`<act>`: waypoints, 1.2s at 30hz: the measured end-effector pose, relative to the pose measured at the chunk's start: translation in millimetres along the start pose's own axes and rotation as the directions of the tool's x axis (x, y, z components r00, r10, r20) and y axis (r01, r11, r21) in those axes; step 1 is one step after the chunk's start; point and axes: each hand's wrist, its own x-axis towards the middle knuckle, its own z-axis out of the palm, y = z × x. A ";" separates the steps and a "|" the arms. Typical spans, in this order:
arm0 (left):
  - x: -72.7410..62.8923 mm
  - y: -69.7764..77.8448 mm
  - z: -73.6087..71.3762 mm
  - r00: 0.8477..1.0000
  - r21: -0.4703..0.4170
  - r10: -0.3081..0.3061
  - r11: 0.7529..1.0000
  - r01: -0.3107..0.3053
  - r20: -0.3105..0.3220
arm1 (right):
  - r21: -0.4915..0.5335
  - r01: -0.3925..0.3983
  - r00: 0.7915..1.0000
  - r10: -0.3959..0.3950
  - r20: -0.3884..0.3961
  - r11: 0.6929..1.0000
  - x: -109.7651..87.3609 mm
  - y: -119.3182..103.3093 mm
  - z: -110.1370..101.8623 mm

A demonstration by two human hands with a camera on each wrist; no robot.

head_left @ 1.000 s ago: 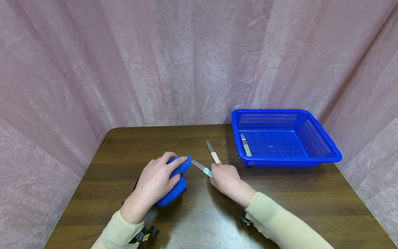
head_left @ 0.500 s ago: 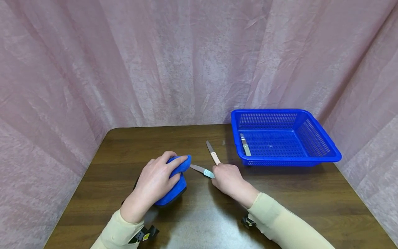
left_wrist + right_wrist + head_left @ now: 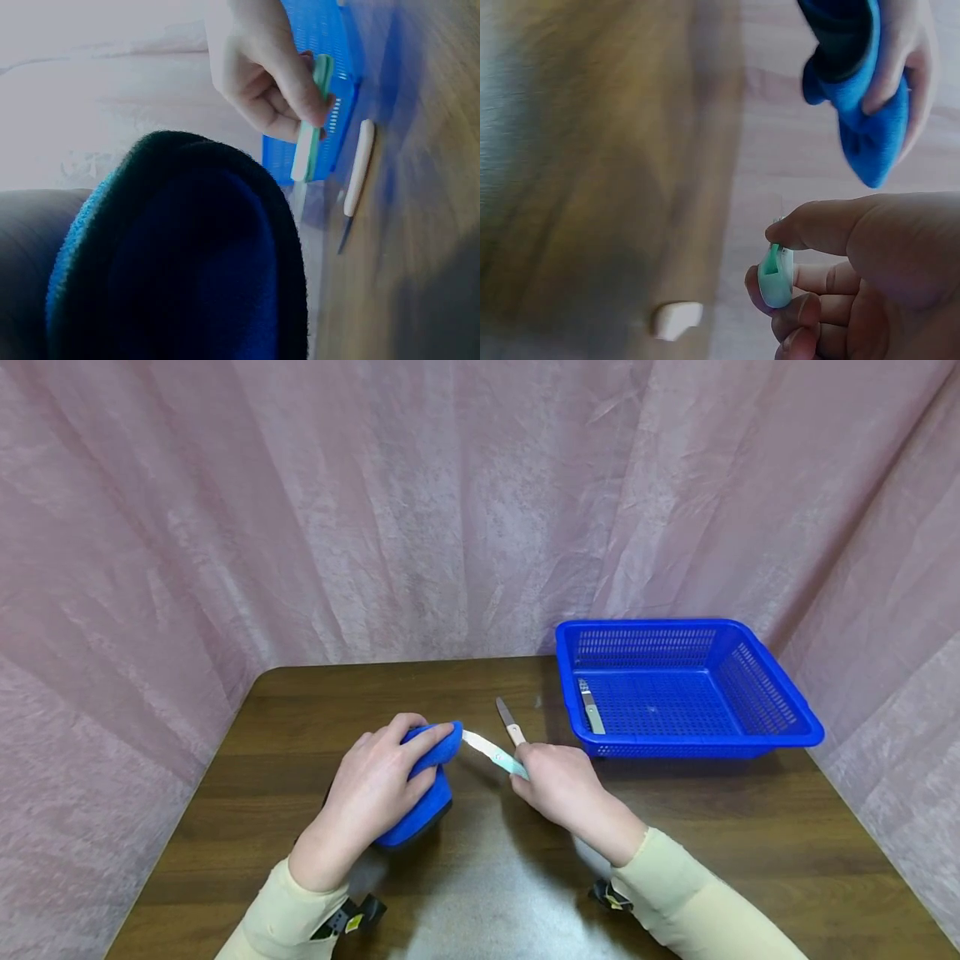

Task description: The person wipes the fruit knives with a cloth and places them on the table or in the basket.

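My left hand [image 3: 371, 781] grips a blue cloth [image 3: 422, 814] with dark edging, its upper corner folded between thumb and fingers. In the left wrist view the cloth's dark, hollow underside [image 3: 202, 247] fills the lower part. My right hand [image 3: 562, 781] pinches a folding knife [image 3: 504, 760] by its mint-green handle [image 3: 776, 289], thumb on top and fingers curled below. The blade points left, bright with glare, its tip right at the cloth's folded corner. Beyond the right hand lies a second knife [image 3: 516, 732] with a cream handle, partly covered by that hand.
A blue plastic basket [image 3: 690, 743] stands at the back right of the wooden table [image 3: 322, 702]. Inside it, along the left side, lies another knife [image 3: 592, 712] with a pale handle. Pink curtains [image 3: 450, 510] hang behind and beside the table.
My right hand has shifted slightly right, then lifted a little with the mint-green knife, whose blade now catches bright light. The left hand and cloth have risen slightly.
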 end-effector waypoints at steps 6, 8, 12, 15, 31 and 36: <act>8.7 4.9 -5.7 1.000 -0.007 0.015 1.000 -0.015 -0.024 | 0.025 0.007 0.998 -0.006 -0.065 1.000 1.4 -2.4 -22.6; 11.9 7.3 -6.7 0.999 -0.011 0.021 1.000 -0.021 -0.030 | 0.039 0.004 0.997 -0.001 -0.073 0.999 1.6 -3.2 -27.6; 17.7 11.7 -8.3 0.998 -0.021 0.037 0.999 -0.038 -0.044 | 0.063 -0.004 0.997 0.009 -0.080 0.998 2.3 -3.5 -34.1; 21.9 13.9 -9.6 0.997 -0.031 0.046 0.998 -0.048 -0.060 | 0.075 -0.010 0.996 0.017 -0.087 0.997 2.8 -3.8 -38.9; 41.2 26.9 -16.8 0.989 -0.069 0.052 0.996 -0.062 -0.138 | 0.123 -0.052 0.992 0.066 -0.109 0.991 5.1 -4.3 -55.7; 40.1 29.3 -15.3 0.986 -0.059 0.076 0.995 -0.085 -0.148 | 0.125 -0.072 0.991 0.085 -0.101 0.990 4.5 -4.5 -59.3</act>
